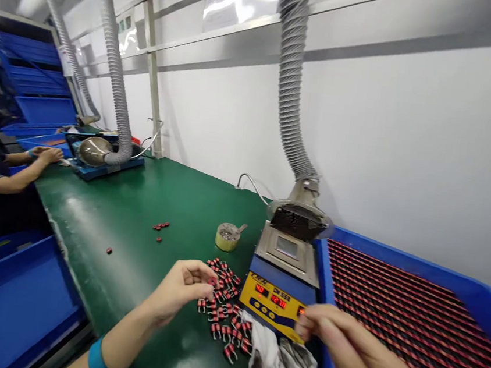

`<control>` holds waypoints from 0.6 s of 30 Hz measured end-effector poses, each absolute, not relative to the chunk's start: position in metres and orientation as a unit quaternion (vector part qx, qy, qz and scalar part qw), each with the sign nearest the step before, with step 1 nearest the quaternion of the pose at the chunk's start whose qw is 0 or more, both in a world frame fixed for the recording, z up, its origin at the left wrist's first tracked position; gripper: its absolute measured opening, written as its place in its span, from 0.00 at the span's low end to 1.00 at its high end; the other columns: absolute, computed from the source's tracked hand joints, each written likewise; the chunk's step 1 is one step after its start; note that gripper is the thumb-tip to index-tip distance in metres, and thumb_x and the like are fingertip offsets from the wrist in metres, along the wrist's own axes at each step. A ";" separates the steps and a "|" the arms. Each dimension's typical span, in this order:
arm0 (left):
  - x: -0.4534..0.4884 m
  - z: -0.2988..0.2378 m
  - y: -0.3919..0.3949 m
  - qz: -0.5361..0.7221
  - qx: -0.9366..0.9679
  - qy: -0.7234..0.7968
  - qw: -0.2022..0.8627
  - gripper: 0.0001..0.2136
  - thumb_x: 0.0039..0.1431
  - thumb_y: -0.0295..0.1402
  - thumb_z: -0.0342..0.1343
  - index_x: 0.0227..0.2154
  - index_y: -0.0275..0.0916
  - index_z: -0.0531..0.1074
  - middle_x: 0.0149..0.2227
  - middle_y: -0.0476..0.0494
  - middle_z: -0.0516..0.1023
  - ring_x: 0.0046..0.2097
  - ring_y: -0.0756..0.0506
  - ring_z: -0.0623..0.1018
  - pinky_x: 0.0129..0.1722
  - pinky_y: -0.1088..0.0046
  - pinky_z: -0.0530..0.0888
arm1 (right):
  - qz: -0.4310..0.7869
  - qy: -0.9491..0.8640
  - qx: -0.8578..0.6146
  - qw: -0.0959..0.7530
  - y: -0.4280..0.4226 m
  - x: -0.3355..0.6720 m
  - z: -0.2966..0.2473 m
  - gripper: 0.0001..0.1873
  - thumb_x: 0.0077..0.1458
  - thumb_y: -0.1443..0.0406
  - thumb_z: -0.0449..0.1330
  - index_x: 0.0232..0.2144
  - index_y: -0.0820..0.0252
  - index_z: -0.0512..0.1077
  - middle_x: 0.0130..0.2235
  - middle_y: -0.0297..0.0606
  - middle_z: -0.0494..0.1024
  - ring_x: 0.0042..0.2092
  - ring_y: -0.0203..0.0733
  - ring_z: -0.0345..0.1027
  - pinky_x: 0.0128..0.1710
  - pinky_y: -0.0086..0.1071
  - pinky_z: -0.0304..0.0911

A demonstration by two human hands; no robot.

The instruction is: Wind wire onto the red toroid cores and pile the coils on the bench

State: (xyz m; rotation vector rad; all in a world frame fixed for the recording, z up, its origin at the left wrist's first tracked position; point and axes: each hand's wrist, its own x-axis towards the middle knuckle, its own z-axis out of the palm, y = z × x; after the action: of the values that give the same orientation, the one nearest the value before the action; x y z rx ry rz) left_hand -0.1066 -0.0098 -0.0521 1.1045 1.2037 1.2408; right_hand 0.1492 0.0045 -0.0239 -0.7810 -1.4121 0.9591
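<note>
My left hand [179,291] hangs just above and beside a loose heap of small red wire-leaded components [223,316] on the green bench top [136,219]. Its fingers are curled and their tips touch the heap's upper edge, so I cannot tell if they grip a part. My right hand [351,350] pinches a small red component [301,311] between finger and thumb. It is in front of the yellow control panel [272,304] of a benchtop soldering unit with red digital readouts.
A blue tray [415,319] holds dense rows of red-and-black parts at right. Grey cloth [281,366] lies by the unit, under a ribbed extraction hose [290,66]. A tape roll [226,236] and stray red parts [161,226] sit on the bench. A co-worker's hands [49,155] rest at far left, among blue bins.
</note>
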 end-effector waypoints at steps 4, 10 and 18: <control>-0.036 -0.013 0.001 0.515 0.470 0.351 0.625 0.22 0.40 0.49 0.72 0.31 0.35 0.78 0.26 0.49 0.76 0.28 0.51 0.73 0.33 0.74 0.71 | 0.398 -0.629 -0.335 0.578 -0.006 0.142 -0.014 0.09 0.62 0.58 0.63 0.45 0.40 0.79 0.35 0.31 0.80 0.36 0.37 0.76 0.38 0.21 0.72; 0.018 -0.002 0.008 0.481 0.449 0.218 0.720 0.17 0.42 0.42 0.74 0.30 0.36 0.79 0.27 0.49 0.77 0.27 0.54 0.72 0.29 0.80 0.69 | 0.363 -0.622 -0.315 0.618 -0.014 0.157 -0.003 0.07 0.62 0.60 0.62 0.40 0.44 0.81 0.30 0.32 0.75 0.29 0.37 0.71 0.31 0.27 0.69; 0.019 -0.014 0.019 0.459 0.443 0.184 0.748 0.14 0.42 0.39 0.74 0.25 0.34 0.79 0.21 0.50 0.75 0.23 0.55 0.71 0.25 0.82 0.68 | 0.477 -0.542 -0.278 0.634 -0.006 0.153 -0.008 0.10 0.58 0.60 0.66 0.26 0.55 0.80 0.24 0.30 0.68 0.24 0.36 0.66 0.24 0.28 0.62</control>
State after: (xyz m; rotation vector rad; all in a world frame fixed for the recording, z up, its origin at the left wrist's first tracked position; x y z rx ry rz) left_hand 0.0186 0.0193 -0.0141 0.9693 0.4023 1.0032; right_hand 0.1533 -0.0056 -0.0079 -0.6349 -1.2384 1.0895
